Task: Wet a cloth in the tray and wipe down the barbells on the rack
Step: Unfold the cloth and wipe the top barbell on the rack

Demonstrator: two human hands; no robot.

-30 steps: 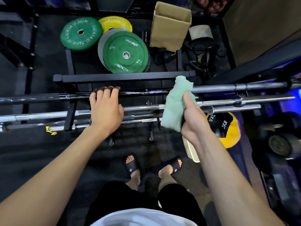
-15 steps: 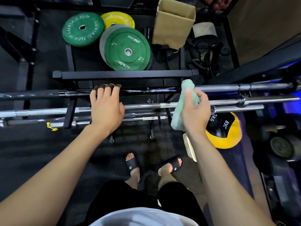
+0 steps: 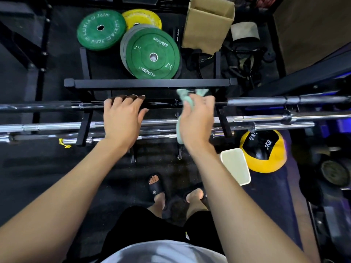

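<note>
Several barbells lie across a black rack. The topmost is a dark barbell, with chrome barbells below it. My left hand rests on the dark barbell, fingers curled over its far side. My right hand grips a light green cloth and holds it against the dark barbell near the rack's middle; the cloth's tail hangs down past the chrome bars. A pale tray sits on the floor to the right of my feet.
Green and yellow weight plates lean behind the rack, next to a cardboard box. A yellow and black medicine ball lies on the floor right of the tray. Straps and dark equipment crowd the right side.
My right hand moved the cloth left and forward along the dark barbell, toward the left hand. The cloth now bunches over the bar. The left hand stayed put.
</note>
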